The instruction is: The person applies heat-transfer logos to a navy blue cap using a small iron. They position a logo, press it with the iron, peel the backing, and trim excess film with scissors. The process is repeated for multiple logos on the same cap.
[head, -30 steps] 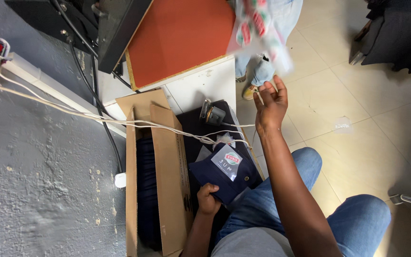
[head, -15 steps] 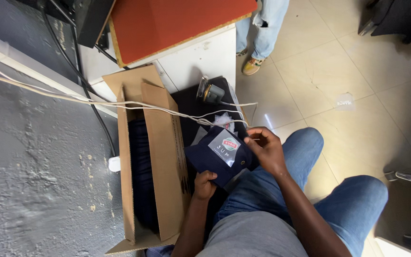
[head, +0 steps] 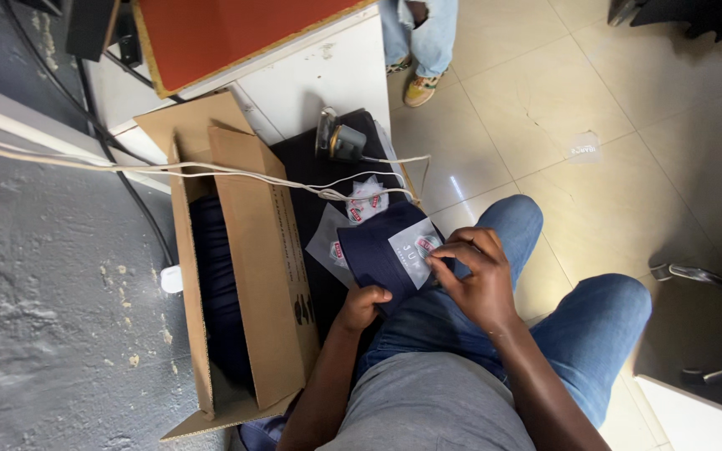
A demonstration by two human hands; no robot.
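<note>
Our right hand [head: 478, 280] pinches, fingers curled, at the grey square label [head: 415, 250] on the navy cap [head: 382, 255], which rests over our lap on blue jeans [head: 561, 326]; our left hand [head: 359, 307] closes on the cap's near edge from below. To do this well, we judge: keep the soft fabric taut with the left, press the label flat from one edge. More glossy label sheets [head: 367, 200] lie just beyond on a black cloth. Beside them, an open corrugated cardboard box [head: 252, 250] holds dark fabric; white cables [head: 211, 171] cross its top.
</note>
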